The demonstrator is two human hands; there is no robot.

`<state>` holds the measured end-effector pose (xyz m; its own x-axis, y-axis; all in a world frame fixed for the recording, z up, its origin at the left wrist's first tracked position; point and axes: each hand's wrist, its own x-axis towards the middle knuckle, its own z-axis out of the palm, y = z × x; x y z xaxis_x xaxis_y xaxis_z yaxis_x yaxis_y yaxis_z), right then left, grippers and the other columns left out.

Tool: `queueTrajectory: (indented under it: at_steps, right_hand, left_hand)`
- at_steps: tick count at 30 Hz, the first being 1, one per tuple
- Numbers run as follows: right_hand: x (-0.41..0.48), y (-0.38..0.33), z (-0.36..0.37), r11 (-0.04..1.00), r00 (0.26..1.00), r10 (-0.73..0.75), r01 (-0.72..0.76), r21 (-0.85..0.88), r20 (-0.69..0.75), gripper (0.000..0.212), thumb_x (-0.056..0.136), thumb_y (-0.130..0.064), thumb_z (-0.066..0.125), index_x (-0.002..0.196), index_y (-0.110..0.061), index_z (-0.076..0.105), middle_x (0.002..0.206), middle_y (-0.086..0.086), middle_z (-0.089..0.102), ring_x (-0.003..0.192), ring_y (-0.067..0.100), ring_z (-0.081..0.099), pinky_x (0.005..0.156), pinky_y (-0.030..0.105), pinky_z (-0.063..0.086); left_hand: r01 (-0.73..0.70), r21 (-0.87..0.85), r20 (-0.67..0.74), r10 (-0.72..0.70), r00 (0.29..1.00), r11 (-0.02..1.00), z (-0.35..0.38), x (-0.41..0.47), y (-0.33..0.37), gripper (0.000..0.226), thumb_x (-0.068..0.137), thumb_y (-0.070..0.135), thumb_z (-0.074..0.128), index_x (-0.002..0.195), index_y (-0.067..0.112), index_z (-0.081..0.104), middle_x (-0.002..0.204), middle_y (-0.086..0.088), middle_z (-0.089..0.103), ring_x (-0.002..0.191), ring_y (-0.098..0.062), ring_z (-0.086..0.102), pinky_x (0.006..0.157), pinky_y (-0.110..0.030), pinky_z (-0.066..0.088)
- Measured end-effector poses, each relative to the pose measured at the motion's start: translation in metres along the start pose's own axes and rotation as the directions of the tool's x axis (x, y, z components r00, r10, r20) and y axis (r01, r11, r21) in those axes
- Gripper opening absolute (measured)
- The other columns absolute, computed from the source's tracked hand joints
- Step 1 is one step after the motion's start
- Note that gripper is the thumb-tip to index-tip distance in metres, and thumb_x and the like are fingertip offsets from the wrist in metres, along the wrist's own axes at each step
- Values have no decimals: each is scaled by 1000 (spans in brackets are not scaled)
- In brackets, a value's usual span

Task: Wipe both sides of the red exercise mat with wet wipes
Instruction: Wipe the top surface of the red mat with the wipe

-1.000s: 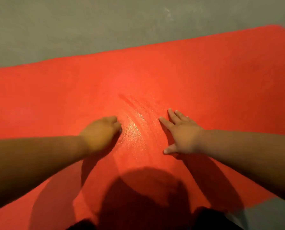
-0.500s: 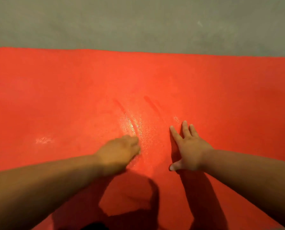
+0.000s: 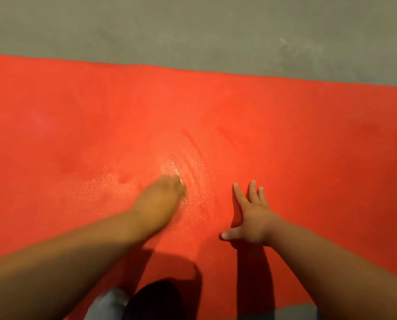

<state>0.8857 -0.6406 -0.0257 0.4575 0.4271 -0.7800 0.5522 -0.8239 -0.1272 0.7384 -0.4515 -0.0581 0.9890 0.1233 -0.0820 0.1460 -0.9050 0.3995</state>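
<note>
while the right hand lies splayed, the mat glistens streaked; left hand unclear.

- red mat is looking matt and finely grainy
- wet patch on it is glistening, streaky gloss
- floor is looking like dull, rough grey concrete

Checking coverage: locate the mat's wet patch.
Head view: the wet patch glistens on the mat by the left hand, left of the flat right hand.
</note>
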Motion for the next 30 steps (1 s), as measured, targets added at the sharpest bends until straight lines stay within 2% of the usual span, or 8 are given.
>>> queueTrajectory:
  at_steps: [4, 7, 10, 13, 18, 21, 25, 30]
  right_hand:
    - [-10, 25, 9, 996, 998, -67, 68, -50, 19, 128, 61, -60, 77, 144, -42, -19, 132, -6, -45, 140, 27, -27, 116, 52, 15]
    - [-15, 28, 21, 996, 997, -71, 69, -57, -25, 127, 62, -59, 77, 143, -45, -21, 139, -6, -45, 140, 28, -28, 116, 55, 14]
    - [-20, 20, 34, 997, 992, 75, -72, 33, -98, 128, 60, -61, 77, 140, -50, -22, 147, 5, -41, 140, 39, -23, 115, 52, 12]
    - [-25, 19, 44, 943, 949, 292, -266, 199, -116, 134, 53, -67, 77, 137, -52, -27, 147, 20, -37, 138, 50, -17, 115, 50, 9]
    - [-24, 21, 41, 930, 947, 309, -281, 237, -89, 137, 52, -67, 78, 134, -53, -31, 147, 19, -38, 138, 50, -19, 114, 53, 12]
    - [-23, 19, 38, 927, 946, 318, -296, 230, -63, 138, 54, -64, 79, 132, -53, -34, 146, 18, -40, 137, 49, -21, 113, 54, 15]
    - [-22, 17, 38, 929, 947, 315, -293, 226, -67, 138, 54, -65, 79, 131, -52, -35, 146, 19, -39, 137, 49, -20, 114, 53, 14]
    - [-23, 17, 39, 926, 948, 314, -292, 240, -54, 138, 55, -64, 79, 132, -52, -35, 145, 20, -40, 136, 50, -22, 114, 52, 12]
  left_hand:
    - [-529, 4, 244, 512, 824, 849, 9, -25, 1, 12, 86, 29, 55, 77, 22, 57, 80, 4, 53, 72, -15, 55, 61, -26, 49]
    - [-44, 184, -45, 53, 998, 982, -11, 30, -47, 10, 91, 16, 56, 85, 12, 63, 85, -7, 54, 81, -30, 59, 67, -36, 48]
    - [462, -12, -213, -454, 865, 887, -29, 50, -81, 11, 92, 9, 56, 92, 3, 65, 93, -19, 55, 90, -40, 56, 75, -43, 42]
    - [19, 118, -75, -10, 997, 993, -12, 22, -45, 9, 91, 14, 55, 85, 11, 61, 85, -9, 52, 80, -32, 57, 67, -37, 45]
    - [-602, 2, 238, 584, 776, 799, 4, -2, -30, 23, 90, 29, 41, 81, 20, 60, 79, 1, 55, 69, -19, 58, 56, -28, 51]
    - [-151, 183, -51, 163, 985, 971, -15, 57, -64, 18, 95, 19, 45, 88, 12, 61, 89, -9, 56, 80, -31, 60, 66, -37, 48]
    - [590, -165, -198, -612, 766, 791, -37, 83, -98, 14, 93, 9, 54, 97, 3, 66, 106, -23, 60, 95, -40, 58, 77, -38, 41]
    - [-349, -53, 107, 353, 930, 936, 11, -1, 5, 4, 86, 16, 59, 83, 19, 59, 85, 0, 56, 78, -19, 59, 66, -27, 46]
